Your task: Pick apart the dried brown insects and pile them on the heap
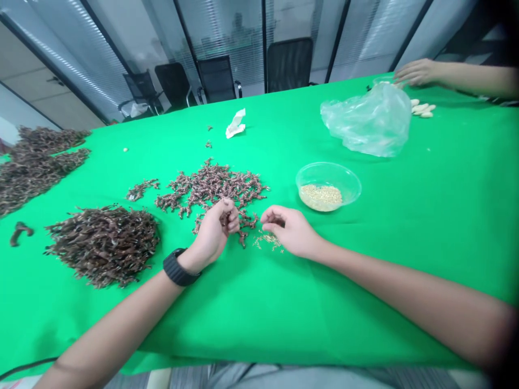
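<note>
Clear bowl [352, 189] of grain [322, 194], right hand [295, 232] to its left, fingers slightly parted, left hand [214, 229] farther left by brown pieces [219, 182], fingers curled in, both holds undeterminable.

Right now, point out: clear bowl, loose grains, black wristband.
Clear bowl [351, 189]: head view, right wall.
Loose grains [269, 238]: head view, middle of the pile.
Black wristband [177, 269]: head view, middle of the band.
</note>
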`<state>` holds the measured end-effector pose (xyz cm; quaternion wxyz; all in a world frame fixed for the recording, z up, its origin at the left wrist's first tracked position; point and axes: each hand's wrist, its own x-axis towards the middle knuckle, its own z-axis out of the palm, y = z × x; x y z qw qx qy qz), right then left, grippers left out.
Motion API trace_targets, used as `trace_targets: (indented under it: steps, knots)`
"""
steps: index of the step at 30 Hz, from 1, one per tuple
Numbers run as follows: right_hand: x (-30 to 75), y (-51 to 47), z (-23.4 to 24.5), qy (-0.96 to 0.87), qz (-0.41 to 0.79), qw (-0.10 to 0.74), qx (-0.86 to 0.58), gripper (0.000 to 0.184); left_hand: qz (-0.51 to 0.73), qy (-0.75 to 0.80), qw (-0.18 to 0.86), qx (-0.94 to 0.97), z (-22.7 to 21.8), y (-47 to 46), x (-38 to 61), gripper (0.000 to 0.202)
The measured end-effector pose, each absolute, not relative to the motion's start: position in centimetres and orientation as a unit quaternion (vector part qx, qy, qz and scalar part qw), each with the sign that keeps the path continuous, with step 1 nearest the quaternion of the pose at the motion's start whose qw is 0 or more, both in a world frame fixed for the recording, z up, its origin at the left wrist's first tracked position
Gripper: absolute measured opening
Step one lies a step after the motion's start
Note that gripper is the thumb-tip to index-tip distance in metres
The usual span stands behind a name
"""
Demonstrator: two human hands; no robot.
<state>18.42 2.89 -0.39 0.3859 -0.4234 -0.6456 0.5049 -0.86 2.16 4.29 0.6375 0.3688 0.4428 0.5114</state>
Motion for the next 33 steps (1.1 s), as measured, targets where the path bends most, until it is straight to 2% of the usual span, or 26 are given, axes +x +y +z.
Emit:
trace_targets:
  steps: [3,7,12,19,27,33]
  knots:
    - [18.4,3.0,-0.4,-0.625,0.53,0.396,-0.414,0.01,0.495,0.463,0.603,0.42,4.3,2.6,-0.6,0.029]
    - [18.5,3.1,-0.3,-0.614,0.554,0.395,-0.401,0.011,0.422,0.499,0.5,0.569,3.0,2.6,-0.5,0.02]
    - [18.5,3.1,-0.5,-0.612,0.557,0.393,-0.4,0.015,0.327,0.502,0.41,0.688,1.9,1.8,-0.6,0.023]
    - [18.8,2.8,-0.8,-0.621,0.547,0.389,-0.405,0.023,0.311,0.461,0.293,0.778,1.3,1.5,-1.0,0.015]
    - [19.2,2.8,-0.4,-0.673,0.495,0.364,-0.412,0.012,0.337,0.464,0.305,0.76,1.8,0.7,-0.7,0.013]
    - [19.1,2.4,0.2,-0.686,0.478,0.37,-0.405,0.016,0.35,0.484,0.309,0.741,1.9,0.7,-0.7,0.015]
